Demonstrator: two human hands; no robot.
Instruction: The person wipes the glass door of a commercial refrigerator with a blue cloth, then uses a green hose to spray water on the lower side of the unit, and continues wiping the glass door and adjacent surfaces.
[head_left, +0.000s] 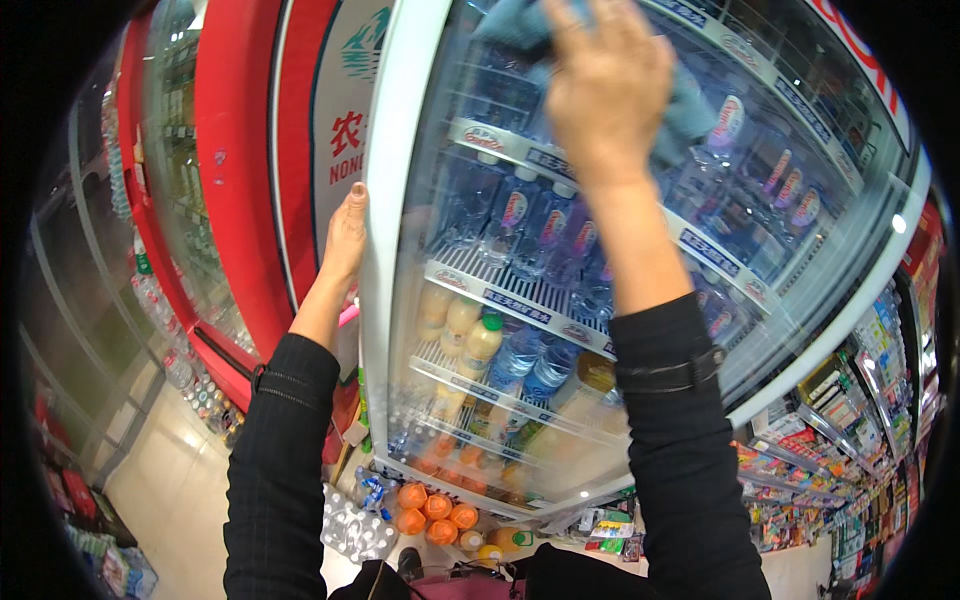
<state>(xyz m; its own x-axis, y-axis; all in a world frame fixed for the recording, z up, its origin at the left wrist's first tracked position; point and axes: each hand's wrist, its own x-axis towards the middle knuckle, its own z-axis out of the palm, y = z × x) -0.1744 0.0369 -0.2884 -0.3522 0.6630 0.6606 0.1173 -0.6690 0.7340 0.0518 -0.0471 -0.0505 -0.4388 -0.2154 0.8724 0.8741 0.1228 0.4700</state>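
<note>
A display fridge with a white-framed glass door fills the view in front of me. Against its left edge is my left hand, gripping the frame with the thumb up and the other fingers mostly hidden. High on the pane, my right hand presses a blue-grey cloth to the glass, slightly blurred. Behind the glass, shelves hold clear water bottles with pink labels. Lower down stand pale drink bottles and larger blue-tinted water bottles.
A red drinks fridge stands close on the left. Orange-capped bottles and a wrapped pack of bottles sit on the floor at the fridge's foot. Shelves of packaged goods line the right side.
</note>
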